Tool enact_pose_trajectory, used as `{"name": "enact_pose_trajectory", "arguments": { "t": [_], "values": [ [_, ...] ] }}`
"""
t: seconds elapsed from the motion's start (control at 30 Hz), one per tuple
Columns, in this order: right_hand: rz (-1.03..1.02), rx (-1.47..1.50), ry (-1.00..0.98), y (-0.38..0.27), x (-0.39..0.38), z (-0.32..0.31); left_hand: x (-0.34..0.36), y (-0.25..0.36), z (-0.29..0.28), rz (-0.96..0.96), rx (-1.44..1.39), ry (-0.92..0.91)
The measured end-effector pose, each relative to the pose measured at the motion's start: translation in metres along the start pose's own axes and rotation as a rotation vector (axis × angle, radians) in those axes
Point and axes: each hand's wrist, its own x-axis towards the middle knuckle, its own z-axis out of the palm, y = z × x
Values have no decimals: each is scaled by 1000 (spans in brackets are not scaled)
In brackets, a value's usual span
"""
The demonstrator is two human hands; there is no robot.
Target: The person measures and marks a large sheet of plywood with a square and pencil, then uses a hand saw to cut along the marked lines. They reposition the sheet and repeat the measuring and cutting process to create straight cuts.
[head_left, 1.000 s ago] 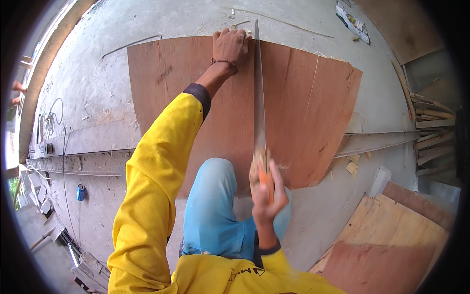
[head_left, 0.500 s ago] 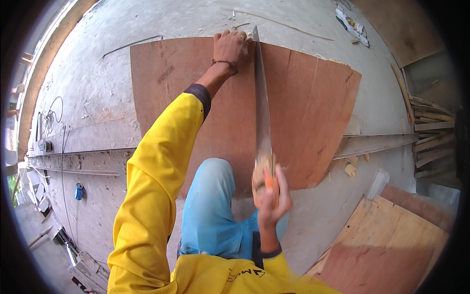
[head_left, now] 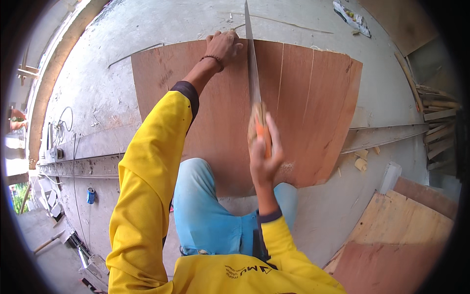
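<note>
A reddish-brown plywood sheet (head_left: 205, 122) lies in front of me, with thin lines running along it on the right part. My right hand (head_left: 267, 152) is closed round the wooden, orange-marked handle of a handsaw (head_left: 253, 73). The long blade points away from me and crosses the sheet's far edge, its tip beyond it. Just left of the blade, my left hand (head_left: 223, 47) grips that far edge, fingers bent over it. My knee in blue trousers (head_left: 196, 179) is at the sheet's near edge.
Metal beams (head_left: 384, 138) show on either side of the sheet. A blue can (head_left: 91, 195) and a cable (head_left: 74, 191) are at left. More plywood (head_left: 387, 264) lies at lower right, near wood scraps (head_left: 361, 164). Stacked sticks (head_left: 440, 117) stand far right; a plastic bag (head_left: 351, 19) lies beyond.
My right hand has pushed the saw forward, away from me, so more blade sticks out past the far edge. My left hand stays on that edge, its fingers slightly shifted.
</note>
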Motion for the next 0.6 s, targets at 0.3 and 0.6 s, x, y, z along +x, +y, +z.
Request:
{"name": "enact_pose_trajectory", "arguments": {
  "t": [0.3, 0.6],
  "values": [
    [67, -77, -11, 5, -30, -17, 4, 3, 13, 65, 3, 141],
    [120, 10, -46, -13, -92, -40, 1, 6, 4, 41, -54, 72]
  ]
}}
